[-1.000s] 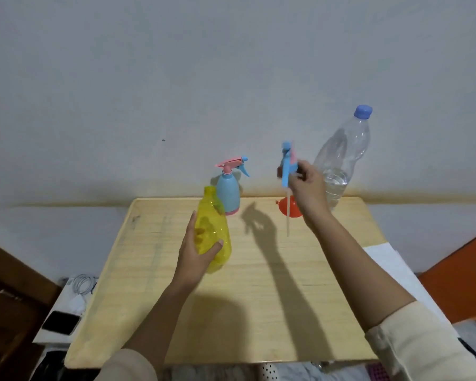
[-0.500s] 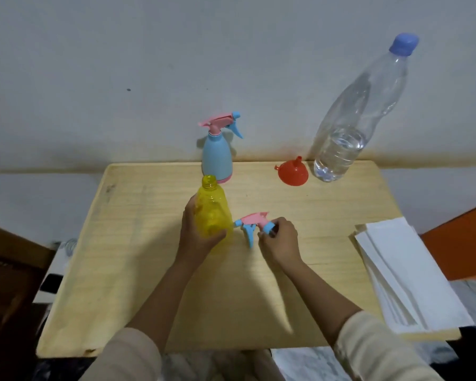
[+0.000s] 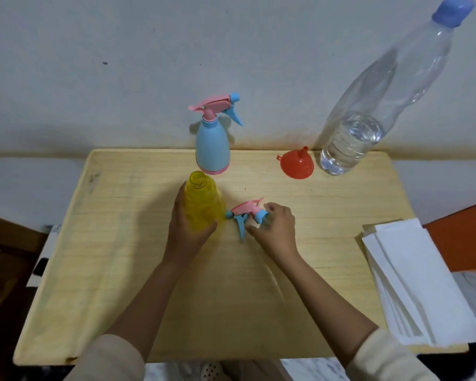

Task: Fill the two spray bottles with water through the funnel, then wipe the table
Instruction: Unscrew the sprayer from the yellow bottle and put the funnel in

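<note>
My left hand (image 3: 186, 232) grips the yellow spray bottle (image 3: 203, 206), which stands upright on the wooden table (image 3: 121, 243) with its neck uncapped. Its pink and blue spray head (image 3: 245, 213) lies on the table just right of it, with my right hand (image 3: 276, 229) resting on its cap end, fingers loosely curled. A blue spray bottle (image 3: 212, 145) with its head on stands at the back. The orange funnel (image 3: 298, 163) lies mouth down at the back right, beside a clear water bottle (image 3: 368, 116) with a blue cap, partly filled.
A stack of white paper towels (image 3: 412, 281) lies on the table's right edge. A wall runs directly behind the table. Dark furniture and cables sit to the left, below table level, and an orange surface shows at the right.
My right hand brought the spray head down from mid-air and laid it on the table beside the yellow bottle. My left hand kept hold of the bottle, which now stands upright.
</note>
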